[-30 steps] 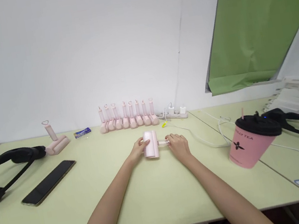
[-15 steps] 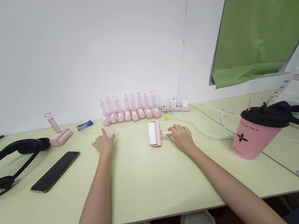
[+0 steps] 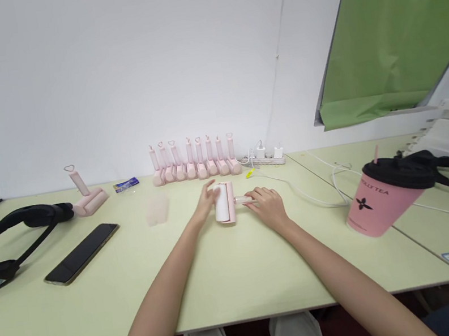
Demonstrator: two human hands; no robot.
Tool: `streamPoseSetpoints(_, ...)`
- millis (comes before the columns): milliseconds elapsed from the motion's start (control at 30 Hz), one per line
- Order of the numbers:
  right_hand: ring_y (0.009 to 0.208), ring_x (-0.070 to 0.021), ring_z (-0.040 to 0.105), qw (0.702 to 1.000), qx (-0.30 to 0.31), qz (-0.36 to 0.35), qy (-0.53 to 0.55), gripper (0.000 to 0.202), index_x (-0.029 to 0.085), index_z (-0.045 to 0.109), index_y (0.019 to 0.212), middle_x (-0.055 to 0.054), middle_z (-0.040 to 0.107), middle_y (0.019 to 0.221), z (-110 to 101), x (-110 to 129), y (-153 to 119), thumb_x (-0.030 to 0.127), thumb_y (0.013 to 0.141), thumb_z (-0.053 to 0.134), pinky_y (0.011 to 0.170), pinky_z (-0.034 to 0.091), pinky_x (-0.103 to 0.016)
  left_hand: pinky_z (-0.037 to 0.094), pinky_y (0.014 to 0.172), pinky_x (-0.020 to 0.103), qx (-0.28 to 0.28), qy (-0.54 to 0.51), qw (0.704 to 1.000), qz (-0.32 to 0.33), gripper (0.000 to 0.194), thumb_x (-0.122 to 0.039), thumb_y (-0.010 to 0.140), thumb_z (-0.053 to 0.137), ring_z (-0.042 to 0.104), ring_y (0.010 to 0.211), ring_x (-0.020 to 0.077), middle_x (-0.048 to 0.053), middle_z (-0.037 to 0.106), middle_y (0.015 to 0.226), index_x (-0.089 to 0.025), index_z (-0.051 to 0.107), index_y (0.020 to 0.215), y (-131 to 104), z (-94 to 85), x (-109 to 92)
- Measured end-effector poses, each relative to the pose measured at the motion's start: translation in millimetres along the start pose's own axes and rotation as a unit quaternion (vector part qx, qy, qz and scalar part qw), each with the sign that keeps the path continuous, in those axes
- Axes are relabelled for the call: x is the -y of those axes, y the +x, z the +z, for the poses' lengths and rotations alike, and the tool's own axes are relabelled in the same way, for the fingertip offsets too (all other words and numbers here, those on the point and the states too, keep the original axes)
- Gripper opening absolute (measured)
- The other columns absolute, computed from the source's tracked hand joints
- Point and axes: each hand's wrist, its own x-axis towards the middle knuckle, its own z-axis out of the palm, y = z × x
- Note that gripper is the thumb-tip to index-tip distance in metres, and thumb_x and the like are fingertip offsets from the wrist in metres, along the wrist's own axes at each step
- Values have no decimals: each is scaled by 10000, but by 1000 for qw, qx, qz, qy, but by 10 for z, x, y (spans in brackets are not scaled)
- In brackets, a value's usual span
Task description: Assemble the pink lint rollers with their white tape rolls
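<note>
A lint roller (image 3: pixel 222 205) with a white paper roll and a pink shell lies before me, its handle pointing right. My right hand (image 3: pixel 269 206) is wrapped round that handle. At the roll's left edge is my left hand (image 3: pixel 205 203), fingers apart, at or against the white paper; exact contact is hard to make out. A translucent pale pink cover (image 3: pixel 157 209) rests on the table to the left of this hand. Against the wall stands a row of several pink lint rollers (image 3: pixel 202 169) with their handles up.
Another pink lint roller (image 3: pixel 90 202) stands at the left, near a blue packet (image 3: pixel 126 185), a phone (image 3: pixel 83 253) and a black headset (image 3: pixel 49 215). On the right are a pink cup (image 3: pixel 379 202), white cables (image 3: pixel 321 204) and a power strip (image 3: pixel 268 159). Someone's arm shows at lower right.
My left hand has let go of the pink cover and moved right to the lint roller. The lint roller in my right hand has shifted slightly left.
</note>
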Motion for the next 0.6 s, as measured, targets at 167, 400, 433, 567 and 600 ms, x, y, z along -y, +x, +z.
streamPoseSetpoints(167, 790, -163, 526, 999, 15, -31, -5, 294, 202, 559, 950, -55, 614, 906, 25, -3, 3, 412, 873, 368, 703, 263, -278, 444, 708, 304, -68, -15, 997, -17, 500, -401, 574, 692, 561, 797, 178, 80, 592, 906, -145, 492, 955, -71, 309, 55)
streamPoseSetpoints(400, 635, -148, 543, 993, 113, -1, -37, 212, 212, 558, 870, -25, 640, 756, 72, -23, 25, 383, 833, 438, 572, 254, -250, 407, 708, 293, -119, 119, 984, 57, 420, -361, 588, 673, 532, 778, 175, 38, 575, 848, -194, 507, 935, -152, 356, -54)
streamPoseSetpoints(433, 624, -148, 540, 992, 123, 8, -42, 201, 210, 564, 844, -28, 636, 731, 70, -30, 28, 374, 822, 449, 557, 248, -247, 405, 719, 299, -126, 123, 982, 60, 440, -357, 586, 677, 537, 787, 180, 40, 580, 857, -206, 505, 961, -171, 388, -75)
streamPoseSetpoints(567, 592, -139, 495, 992, 119, 36, 3, 193, 188, 571, 695, -26, 588, 627, 89, -67, 32, 333, 771, 469, 539, 245, -236, 424, 715, 306, -122, 94, 987, 47, 441, -368, 545, 704, 556, 777, 184, 45, 605, 841, -192, 530, 911, -201, 469, -145)
streamPoseSetpoints(600, 573, -129, 472, 991, 117, 46, 45, 199, 181, 558, 649, -12, 561, 590, 100, -80, 34, 318, 759, 466, 533, 245, -232, 435, 697, 307, -115, 60, 991, 27, 436, -377, 540, 704, 565, 754, 182, 51, 611, 827, -173, 533, 886, -186, 454, -156)
